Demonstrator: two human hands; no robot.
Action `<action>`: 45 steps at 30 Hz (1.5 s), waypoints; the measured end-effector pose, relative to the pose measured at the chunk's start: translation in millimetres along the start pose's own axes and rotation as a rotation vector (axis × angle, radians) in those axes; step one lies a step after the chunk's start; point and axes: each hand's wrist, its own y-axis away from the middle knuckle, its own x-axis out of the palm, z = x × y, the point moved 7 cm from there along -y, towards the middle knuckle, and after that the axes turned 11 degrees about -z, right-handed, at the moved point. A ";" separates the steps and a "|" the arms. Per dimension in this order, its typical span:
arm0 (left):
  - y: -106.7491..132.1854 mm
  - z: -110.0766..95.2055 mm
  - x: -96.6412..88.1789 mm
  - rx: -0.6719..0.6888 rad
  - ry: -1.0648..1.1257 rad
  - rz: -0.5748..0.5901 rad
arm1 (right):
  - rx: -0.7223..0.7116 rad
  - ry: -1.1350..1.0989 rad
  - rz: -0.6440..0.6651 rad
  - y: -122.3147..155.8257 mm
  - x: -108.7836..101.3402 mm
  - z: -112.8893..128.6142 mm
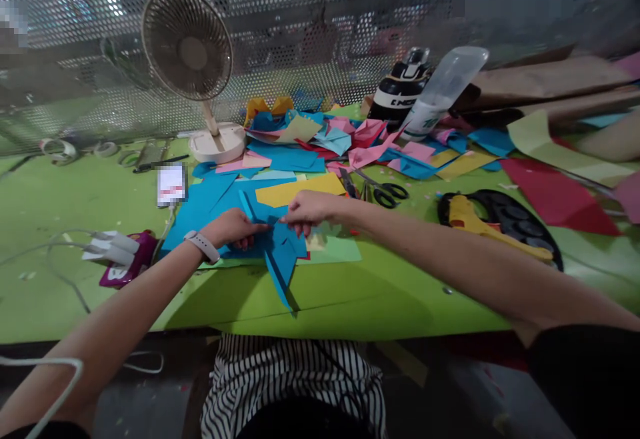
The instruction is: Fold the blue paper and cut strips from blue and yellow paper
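A folded piece of blue paper (283, 262) lies on the work surface in front of me, with a narrow raised strip along its left side. My left hand (233, 229) is closed at the left of this paper, its index finger stretched along it and the other fingers curled. From the right, my right hand (309, 211) pinches at the paper's upper part with thumb and index finger. The two fingertips almost meet. More blue sheets (193, 209) lie under and behind my left hand, and a yellow sheet (285, 189) lies just behind both hands.
Scissors (387, 193) lie behind my right forearm. A yellow glue gun (480, 225) rests on a black tray at right. A white fan (217, 142), a tilted plastic bottle (445, 92) and coloured paper pieces (340, 139) stand or lie at the back. A purple power block (131, 259) with chargers sits left.
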 end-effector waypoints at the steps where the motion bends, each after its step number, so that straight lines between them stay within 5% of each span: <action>1: 2.2 -0.6 -1.5 0.000 0.000 -0.022 | -0.036 0.016 -0.084 -4.6 -6.8 2.9; 10: 19.9 14.6 -30.3 0.099 0.073 -0.223 | -0.182 0.330 -0.348 -20.8 -4.8 11.8; 20: 28.7 15.4 -12.3 0.319 -0.102 -0.379 | -0.169 0.259 -0.374 -17.5 5.4 11.8; 26: 35.0 8.7 -7.3 0.316 -0.183 -0.458 | -0.177 0.278 -0.502 -21.0 -1.2 11.1; 45: 42.4 11.6 -1.1 0.388 -0.217 -0.560 | -0.259 0.292 -0.553 -24.9 -0.7 17.4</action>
